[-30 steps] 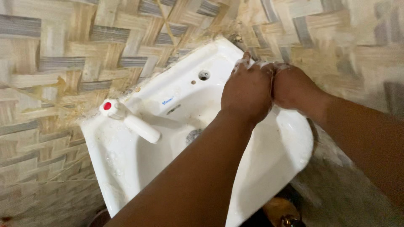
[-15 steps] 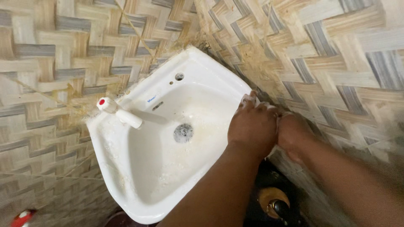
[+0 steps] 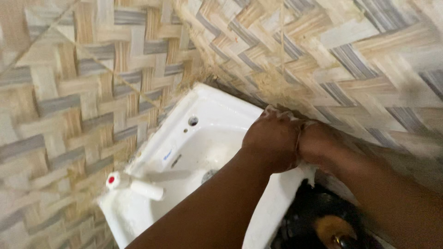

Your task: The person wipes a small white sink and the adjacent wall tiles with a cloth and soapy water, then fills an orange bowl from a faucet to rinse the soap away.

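- Head view looks down at a white washbasin (image 3: 194, 152) fixed in a corner between two tiled walls (image 3: 69, 92) with a woven pattern in beige and grey.
- Your left hand (image 3: 272, 143) and your right hand (image 3: 318, 145) are pressed together over the far right rim of the washbasin, close to the wall on that side.
- Both hands are curled, with some white foam (image 3: 277, 112) at the fingertips; you may hold something between them, but I cannot tell, because the hands cover it.
- Your left forearm crosses over the bowl and hides part of the drain (image 3: 208, 175).
- A white tap (image 3: 134, 185) with a red dot on its end lies over the near left rim, well apart from your hands.
- A small round overflow hole (image 3: 193, 121) is in the back wall of the bowl.
- Below the right edge of the washbasin there is a dark object (image 3: 323, 221) with a brown round part, too blurred to tell what it is.
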